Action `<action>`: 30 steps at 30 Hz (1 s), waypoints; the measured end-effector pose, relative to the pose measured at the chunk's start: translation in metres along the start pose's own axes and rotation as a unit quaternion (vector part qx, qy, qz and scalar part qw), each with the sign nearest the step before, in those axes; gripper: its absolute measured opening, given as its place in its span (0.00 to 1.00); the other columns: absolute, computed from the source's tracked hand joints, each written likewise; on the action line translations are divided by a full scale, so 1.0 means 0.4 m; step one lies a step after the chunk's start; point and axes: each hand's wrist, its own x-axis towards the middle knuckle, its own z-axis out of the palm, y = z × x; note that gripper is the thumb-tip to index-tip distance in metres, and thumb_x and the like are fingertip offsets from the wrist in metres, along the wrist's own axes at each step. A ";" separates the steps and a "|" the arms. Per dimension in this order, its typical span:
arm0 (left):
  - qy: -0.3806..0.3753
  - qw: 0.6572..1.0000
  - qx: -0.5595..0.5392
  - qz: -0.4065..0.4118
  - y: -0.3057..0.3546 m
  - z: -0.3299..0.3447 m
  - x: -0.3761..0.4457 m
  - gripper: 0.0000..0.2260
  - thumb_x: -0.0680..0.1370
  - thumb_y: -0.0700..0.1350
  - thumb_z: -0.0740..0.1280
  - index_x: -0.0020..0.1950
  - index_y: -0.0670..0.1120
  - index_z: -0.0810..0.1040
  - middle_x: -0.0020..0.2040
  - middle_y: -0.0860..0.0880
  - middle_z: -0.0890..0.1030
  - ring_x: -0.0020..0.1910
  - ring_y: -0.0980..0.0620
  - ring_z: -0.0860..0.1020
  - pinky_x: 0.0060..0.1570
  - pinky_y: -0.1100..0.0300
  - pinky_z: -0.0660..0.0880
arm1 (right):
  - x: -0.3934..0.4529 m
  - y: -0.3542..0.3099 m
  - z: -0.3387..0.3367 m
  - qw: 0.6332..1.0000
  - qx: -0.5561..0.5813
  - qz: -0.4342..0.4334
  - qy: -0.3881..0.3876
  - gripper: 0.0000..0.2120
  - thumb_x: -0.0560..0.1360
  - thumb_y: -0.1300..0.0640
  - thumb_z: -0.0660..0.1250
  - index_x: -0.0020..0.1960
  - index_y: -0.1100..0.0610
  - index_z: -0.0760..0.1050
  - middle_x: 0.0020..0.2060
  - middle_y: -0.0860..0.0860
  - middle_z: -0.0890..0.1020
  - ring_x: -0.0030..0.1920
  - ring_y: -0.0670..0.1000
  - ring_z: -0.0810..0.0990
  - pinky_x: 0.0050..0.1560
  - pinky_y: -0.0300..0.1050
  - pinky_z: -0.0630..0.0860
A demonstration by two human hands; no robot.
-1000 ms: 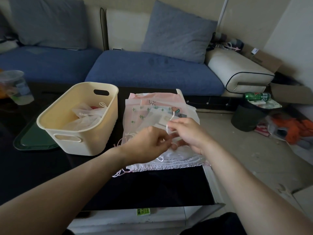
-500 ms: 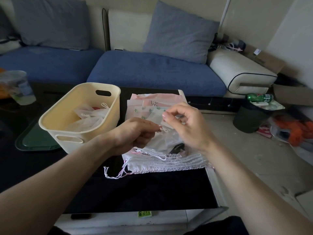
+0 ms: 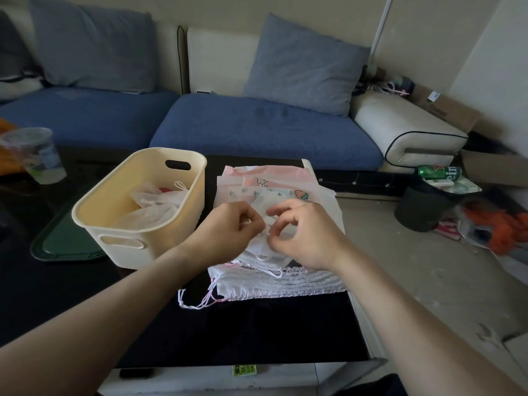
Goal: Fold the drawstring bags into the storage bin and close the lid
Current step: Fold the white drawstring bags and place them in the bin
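While both hands' fingers [image 3: 278, 210] pinch a bag [image 3: 267, 201], the bin [image 3: 137, 207] stands left.

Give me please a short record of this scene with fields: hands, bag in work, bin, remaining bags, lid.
hands: left hand and right hand both pinch one small bag
bag in work: small white drawstring bag, held above the pile
bin: cream storage bin, open, some bags already inside
remaining bags: pile of bags on the black table, right of the bin
lid: green lid lies flat beside the bin, partly under it
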 end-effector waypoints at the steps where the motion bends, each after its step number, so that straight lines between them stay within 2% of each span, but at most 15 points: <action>1: 0.021 0.997 0.066 0.030 0.002 0.006 -0.003 0.05 0.80 0.48 0.67 0.45 0.52 0.78 0.34 0.54 0.79 0.31 0.58 0.75 0.33 0.60 0.73 | -0.001 -0.006 0.003 0.999 0.030 0.023 -0.030 0.07 0.68 0.52 0.75 0.32 0.50 0.82 0.55 0.37 0.80 0.58 0.40 0.78 0.64 0.46 0.73; 3: 0.049 0.987 0.141 0.055 0.001 0.008 -0.005 0.04 0.81 0.48 0.64 0.47 0.52 0.75 0.36 0.54 0.78 0.35 0.53 0.77 0.35 0.53 0.75 | 0.002 -0.017 0.007 0.985 0.146 0.064 -0.058 0.13 0.66 0.50 0.69 0.33 0.60 0.80 0.55 0.43 0.83 0.58 0.44 0.79 0.59 0.41 0.71; 5: 0.064 0.982 0.169 0.054 -0.009 0.000 -0.001 0.04 0.82 0.49 0.62 0.48 0.52 0.74 0.37 0.54 0.78 0.37 0.51 0.77 0.37 0.53 0.75 | 0.009 -0.018 -0.003 0.954 0.285 0.085 -0.042 0.17 0.68 0.51 0.65 0.39 0.67 0.77 0.56 0.50 0.84 0.61 0.51 0.79 0.63 0.46 0.71; 7: 0.068 0.980 0.180 0.055 -0.017 -0.008 0.001 0.04 0.82 0.49 0.62 0.49 0.51 0.74 0.36 0.55 0.79 0.35 0.53 0.77 0.35 0.55 0.74 | 0.010 -0.013 -0.027 0.895 0.435 0.100 -0.001 0.14 0.73 0.53 0.62 0.34 0.61 0.72 0.54 0.54 0.86 0.60 0.54 0.81 0.65 0.54 0.71; 9: 0.072 0.978 0.182 0.072 -0.019 -0.011 0.001 0.04 0.82 0.50 0.62 0.48 0.52 0.74 0.31 0.57 0.76 0.30 0.56 0.75 0.31 0.57 0.71 | 0.011 0.004 -0.059 0.814 0.567 0.105 0.068 0.20 0.80 0.54 0.59 0.30 0.52 0.67 0.46 0.57 0.86 0.51 0.55 0.84 0.59 0.56 0.75; 11: 0.082 0.972 0.196 0.104 -0.015 -0.011 0.001 0.04 0.82 0.50 0.62 0.49 0.52 0.72 0.29 0.56 0.74 0.27 0.57 0.73 0.29 0.57 0.70 | 0.013 0.027 -0.080 0.753 0.618 0.114 0.197 0.22 0.83 0.53 0.59 0.30 0.52 0.67 0.38 0.54 0.84 0.42 0.52 0.84 0.51 0.52 0.79; 13: 0.092 0.964 0.215 0.129 -0.009 -0.011 0.005 0.04 0.83 0.50 0.61 0.50 0.51 0.72 0.29 0.55 0.74 0.26 0.56 0.72 0.28 0.55 0.72 | 0.021 0.041 -0.086 0.736 0.597 0.135 0.290 0.17 0.82 0.51 0.61 0.36 0.55 0.72 0.39 0.53 0.83 0.41 0.51 0.82 0.46 0.48 0.79; 15: 0.095 0.961 0.218 0.143 -0.004 -0.007 0.007 0.04 0.83 0.49 0.61 0.51 0.50 0.72 0.28 0.56 0.72 0.25 0.56 0.71 0.27 0.56 0.70 | 0.029 0.060 -0.078 0.773 0.521 0.183 0.313 0.12 0.81 0.51 0.63 0.46 0.59 0.77 0.47 0.57 0.83 0.46 0.51 0.81 0.47 0.49 0.78; 17: 0.088 0.962 0.216 0.143 -0.001 -0.002 0.005 0.05 0.83 0.49 0.61 0.51 0.49 0.73 0.28 0.56 0.71 0.25 0.56 0.71 0.27 0.56 0.69 | 0.026 0.072 -0.064 0.863 0.350 0.201 0.304 0.14 0.77 0.53 0.67 0.55 0.63 0.77 0.53 0.60 0.82 0.49 0.47 0.80 0.50 0.48 0.77; 19: 0.083 0.963 0.214 0.144 -0.002 -0.002 0.005 0.05 0.83 0.49 0.61 0.52 0.48 0.73 0.28 0.56 0.71 0.25 0.56 0.70 0.28 0.55 0.70 | 0.019 0.066 -0.054 0.933 0.207 0.130 0.262 0.14 0.75 0.57 0.71 0.60 0.54 0.78 0.56 0.50 0.82 0.52 0.39 0.80 0.58 0.42 0.77; 21: 0.083 0.961 0.215 0.154 -0.002 0.000 0.003 0.05 0.83 0.49 0.61 0.51 0.48 0.73 0.27 0.56 0.70 0.25 0.56 0.69 0.28 0.54 0.70 | 0.012 0.053 -0.039 0.977 0.153 0.029 0.144 0.22 0.75 0.63 0.70 0.63 0.42 0.75 0.60 0.39 0.80 0.60 0.35 0.76 0.64 0.38 0.73; 23: 0.086 0.957 0.219 0.168 0.002 0.001 0.000 0.05 0.82 0.49 0.62 0.51 0.48 0.73 0.27 0.56 0.69 0.25 0.54 0.70 0.28 0.54 0.69 | 0.010 0.041 -0.013 0.993 0.117 -0.027 0.019 0.25 0.77 0.63 0.67 0.64 0.36 0.73 0.63 0.33 0.77 0.66 0.33 0.71 0.65 0.33 0.69; 24: 0.087 0.957 0.219 0.171 0.004 0.001 -0.002 0.05 0.82 0.49 0.62 0.50 0.48 0.74 0.27 0.56 0.70 0.26 0.53 0.71 0.28 0.54 0.69 | 0.011 0.039 0.001 0.994 0.101 -0.044 -0.016 0.23 0.78 0.61 0.67 0.65 0.37 0.74 0.62 0.32 0.77 0.66 0.32 0.71 0.63 0.29 0.68; 27: 0.080 0.959 0.216 0.165 0.002 -0.002 -0.004 0.06 0.82 0.50 0.63 0.51 0.48 0.74 0.33 0.55 0.76 0.33 0.48 0.77 0.31 0.53 0.71 | 0.017 0.037 0.018 0.996 0.074 -0.059 0.003 0.14 0.79 0.57 0.70 0.64 0.47 0.79 0.54 0.35 0.82 0.58 0.34 0.77 0.54 0.23 0.69; 30: 0.078 0.960 0.208 0.169 -0.002 -0.001 -0.006 0.05 0.82 0.50 0.63 0.51 0.49 0.74 0.31 0.56 0.73 0.31 0.49 0.74 0.31 0.53 0.71 | 0.025 0.041 0.004 0.996 0.054 -0.064 0.036 0.06 0.77 0.55 0.73 0.53 0.46 0.84 0.45 0.38 0.85 0.48 0.37 0.82 0.48 0.27 0.72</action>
